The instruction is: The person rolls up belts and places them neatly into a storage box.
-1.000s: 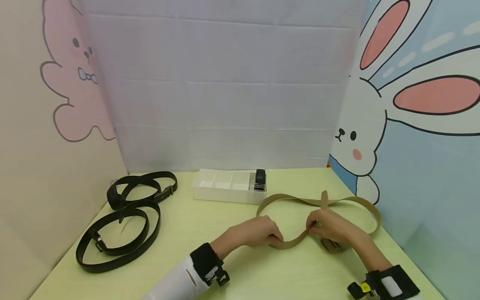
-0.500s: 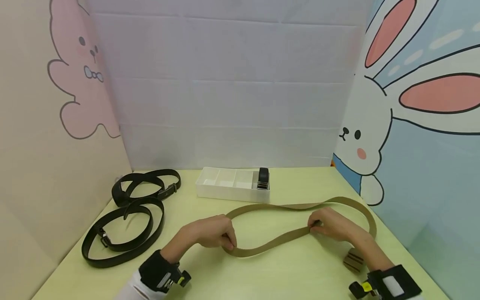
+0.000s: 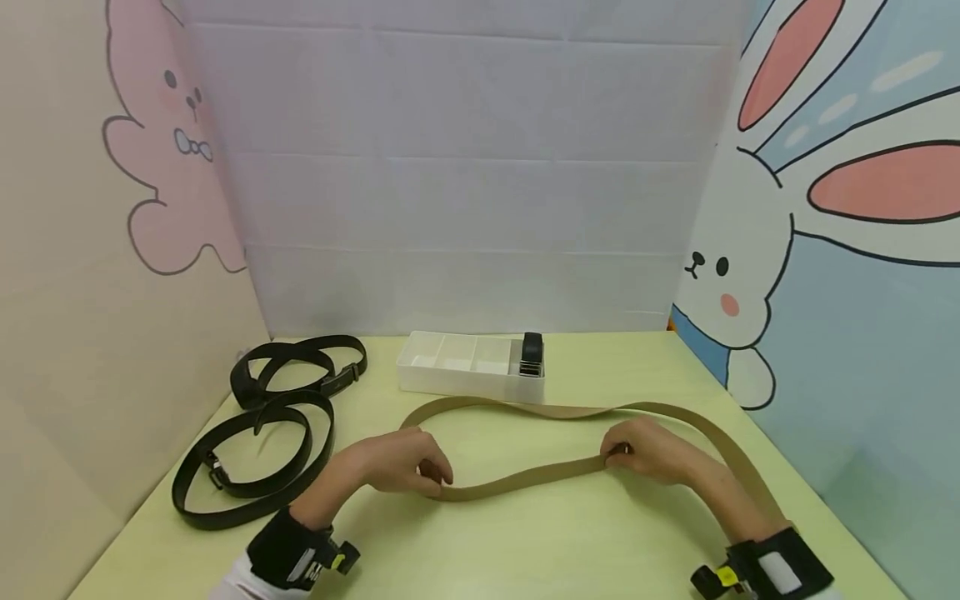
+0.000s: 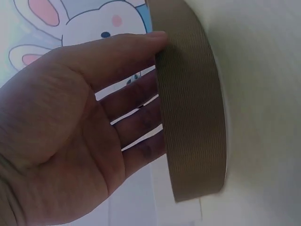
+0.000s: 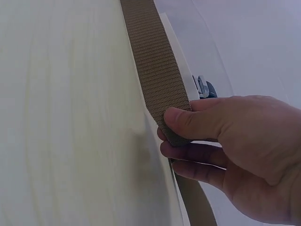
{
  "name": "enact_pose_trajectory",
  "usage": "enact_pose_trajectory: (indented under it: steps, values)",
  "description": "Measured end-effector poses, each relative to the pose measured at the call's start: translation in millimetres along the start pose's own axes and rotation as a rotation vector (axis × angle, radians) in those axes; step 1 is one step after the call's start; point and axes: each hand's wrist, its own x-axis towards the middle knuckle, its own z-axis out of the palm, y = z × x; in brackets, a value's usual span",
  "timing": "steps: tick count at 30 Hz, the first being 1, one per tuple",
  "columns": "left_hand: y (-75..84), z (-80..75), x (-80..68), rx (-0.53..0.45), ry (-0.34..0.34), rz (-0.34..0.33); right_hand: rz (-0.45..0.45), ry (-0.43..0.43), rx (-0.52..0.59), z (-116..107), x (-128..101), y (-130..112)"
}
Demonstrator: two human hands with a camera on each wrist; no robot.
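Observation:
A khaki webbing belt (image 3: 525, 479) lies in a long loop on the table, its back stretch running behind both hands. My left hand (image 3: 397, 462) pinches the belt near the loop's left bend; in the left wrist view, the thumb overlaps the edge of the strap (image 4: 193, 122) and the fingers go behind it. With thumb and fingers, my right hand (image 3: 652, 454) holds the belt's end (image 5: 178, 139). Between the hands the front stretch is slightly bowed. The loop's right side passes behind my right forearm, which hides the rest of it.
Two coiled black belts, a far one (image 3: 243, 387) and a near one (image 3: 217, 521), lie at the left. A white compartment box (image 3: 457, 383) stands at the back, with a rolled black belt (image 3: 532, 348) in its right compartment. Printed walls border the pale yellow table (image 3: 555, 550).
My left hand has moved left, drawing the khaki belt into a longer loop. The right hand stays nearly in place. The folded brown bundle by the right wrist is no longer visible.

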Motion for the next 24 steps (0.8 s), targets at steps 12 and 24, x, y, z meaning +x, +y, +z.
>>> enact_pose_trajectory:
  steps: [12, 24]
  values:
    - [42.1, 32.4, 57.7, 0.072, 0.14, 0.062, -0.054, -0.063, 0.092, 35, 45, -44]
    - [28.6, 43.7, 60.0, 0.096, 0.318, 0.039, -0.093, 0.034, 0.062, 55, 76, -71]
